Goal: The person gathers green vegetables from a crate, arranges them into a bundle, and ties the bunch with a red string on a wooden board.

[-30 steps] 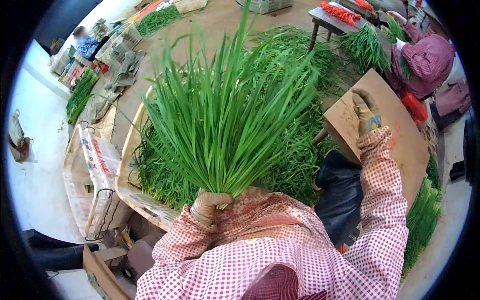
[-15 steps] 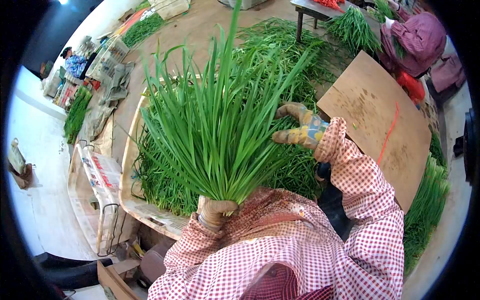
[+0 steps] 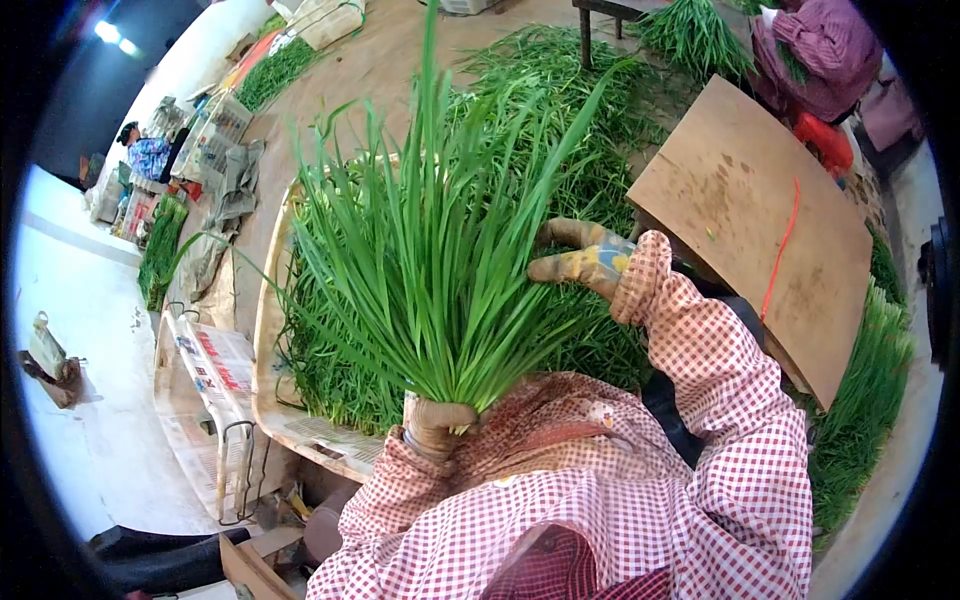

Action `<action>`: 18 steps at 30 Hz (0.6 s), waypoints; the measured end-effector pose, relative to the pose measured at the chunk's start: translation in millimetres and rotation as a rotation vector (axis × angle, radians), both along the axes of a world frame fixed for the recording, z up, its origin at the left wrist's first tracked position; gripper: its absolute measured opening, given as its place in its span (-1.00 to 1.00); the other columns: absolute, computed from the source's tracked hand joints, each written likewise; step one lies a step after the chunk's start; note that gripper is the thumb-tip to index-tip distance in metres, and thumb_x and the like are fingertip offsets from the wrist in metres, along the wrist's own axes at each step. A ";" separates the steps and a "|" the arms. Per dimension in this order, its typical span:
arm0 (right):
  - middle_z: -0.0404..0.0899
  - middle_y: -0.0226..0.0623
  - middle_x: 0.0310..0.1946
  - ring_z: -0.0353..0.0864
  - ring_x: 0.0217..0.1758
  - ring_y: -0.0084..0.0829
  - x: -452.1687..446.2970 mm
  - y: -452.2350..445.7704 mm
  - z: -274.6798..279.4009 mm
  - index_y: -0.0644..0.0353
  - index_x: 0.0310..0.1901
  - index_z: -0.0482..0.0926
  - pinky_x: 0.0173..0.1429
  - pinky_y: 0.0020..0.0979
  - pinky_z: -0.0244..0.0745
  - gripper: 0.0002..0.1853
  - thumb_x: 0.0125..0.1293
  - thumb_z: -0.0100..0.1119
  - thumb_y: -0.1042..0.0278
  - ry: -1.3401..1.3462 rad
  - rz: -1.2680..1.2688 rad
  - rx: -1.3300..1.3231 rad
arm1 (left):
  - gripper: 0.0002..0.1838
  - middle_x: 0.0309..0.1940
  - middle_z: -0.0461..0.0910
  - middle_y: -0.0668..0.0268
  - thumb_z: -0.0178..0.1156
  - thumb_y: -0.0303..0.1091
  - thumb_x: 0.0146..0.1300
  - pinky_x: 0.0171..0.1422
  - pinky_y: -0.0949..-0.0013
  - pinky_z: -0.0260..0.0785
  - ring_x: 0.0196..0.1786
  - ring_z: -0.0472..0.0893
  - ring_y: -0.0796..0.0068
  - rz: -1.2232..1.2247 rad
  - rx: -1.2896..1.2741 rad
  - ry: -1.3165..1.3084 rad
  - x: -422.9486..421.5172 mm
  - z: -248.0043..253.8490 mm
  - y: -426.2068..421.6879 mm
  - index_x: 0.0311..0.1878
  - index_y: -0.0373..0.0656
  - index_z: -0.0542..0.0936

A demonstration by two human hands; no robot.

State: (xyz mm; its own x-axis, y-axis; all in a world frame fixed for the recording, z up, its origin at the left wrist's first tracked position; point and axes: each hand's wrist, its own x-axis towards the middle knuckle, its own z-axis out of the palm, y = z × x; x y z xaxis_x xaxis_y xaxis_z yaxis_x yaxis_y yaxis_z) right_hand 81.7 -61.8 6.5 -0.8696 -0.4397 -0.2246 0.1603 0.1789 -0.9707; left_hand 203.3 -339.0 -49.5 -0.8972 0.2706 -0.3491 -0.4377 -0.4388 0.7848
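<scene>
A: Where's the green bunch (image 3: 440,305)?

B: I log its base clenched in the left hand (image 3: 438,425), long axis pointing forward; right hand (image 3: 595,258), fingers parted, just beside its right flank, contact unclear.

The bunch of long, flat green leaves (image 3: 440,290) stands roughly upright near the middle of the head view, gathered tight at its paler base in the left grip (image 3: 437,425) and fanning wide above. One narrow clump of blades rises well past the others; several outer leaves arch sideways, and whitish stem ends show at the bottom.
</scene>
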 end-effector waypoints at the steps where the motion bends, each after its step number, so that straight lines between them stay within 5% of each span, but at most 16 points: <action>1: 0.53 -0.10 0.05 0.46 0.16 -0.23 -2.3 -0.6 -8.1 0.25 0.11 0.49 0.29 -0.31 0.27 -0.30 -0.03 0.35 -0.02 0.084 -0.057 0.004 | -0.56 -0.51 0.59 0.09 0.21 -0.65 -0.36 -0.64 0.42 0.37 -0.61 0.55 0.32 -0.033 0.052 -0.026 -0.9 0.1 -1.0 -0.22 -0.41 0.53; 4: 0.51 -0.13 0.08 0.45 0.15 -0.25 -3.0 -1.1 -13.3 0.25 0.17 0.44 0.28 -0.30 0.28 -0.30 0.00 0.34 0.05 0.233 -0.148 -0.005 | -0.52 -0.49 0.58 0.09 0.20 -0.67 -0.36 -0.65 0.43 0.35 -0.62 0.53 0.31 -0.102 0.039 -0.023 -3.2 -14.0 -13.6 -0.17 -0.41 0.51; 6: 0.48 -0.14 0.12 0.44 0.16 -0.27 1.7 -3.2 7.5 0.26 0.15 0.46 0.28 -0.29 0.27 -0.33 0.02 0.33 0.07 0.080 -0.097 -0.043 | -0.49 -0.48 0.58 0.09 0.19 -0.67 -0.35 -0.66 0.43 0.33 -0.63 0.53 0.31 -0.139 -0.030 0.005 -5.5 -13.4 -13.9 -0.14 -0.41 0.51; 8: 0.53 -0.19 0.04 0.47 0.10 -0.31 -1.2 -2.7 -9.4 0.24 0.09 0.51 0.21 -0.31 0.31 -0.42 0.05 0.31 0.11 0.094 -0.080 -0.197 | -0.45 -0.41 0.59 0.08 0.22 -0.63 -0.33 -0.68 0.42 0.28 -0.62 0.51 0.31 -0.152 0.102 -0.008 -5.7 -6.7 -9.7 -0.07 -0.39 0.49; 11: 0.57 -0.31 -0.32 0.52 -0.20 -0.42 -9.3 -1.4 -24.4 0.19 -0.15 0.57 -0.06 -0.33 0.39 -0.72 0.14 0.24 0.23 0.122 -0.269 0.009 | -0.44 -0.36 0.60 0.08 0.25 -0.55 -0.28 -0.66 0.44 0.25 -0.58 0.52 0.34 -0.047 0.075 -0.127 -5.2 13.4 -4.9 -0.04 -0.36 0.49; 14: 0.57 -0.38 -0.37 0.52 -0.25 -0.48 -20.7 5.7 -51.9 0.17 -0.25 0.54 -0.09 -0.39 0.42 -0.81 0.14 0.21 0.29 0.102 -0.338 -0.232 | -0.43 -0.34 0.61 0.10 0.27 -0.49 -0.27 -0.62 0.46 0.28 -0.51 0.55 0.36 -0.098 -0.055 -0.138 -12.5 20.5 -13.9 -0.02 -0.34 0.50; 18: 0.61 -0.32 -0.38 0.54 -0.29 -0.47 -38.9 29.6 -72.5 0.17 -0.07 0.53 -0.16 -0.43 0.44 -0.71 0.16 0.19 0.31 0.101 -0.610 -0.209 | -0.34 -0.16 0.56 0.02 0.16 -0.56 -0.27 -0.62 0.48 0.23 -0.51 0.47 0.38 -0.053 -0.014 -0.061 -11.9 24.9 -23.7 0.09 -0.33 0.42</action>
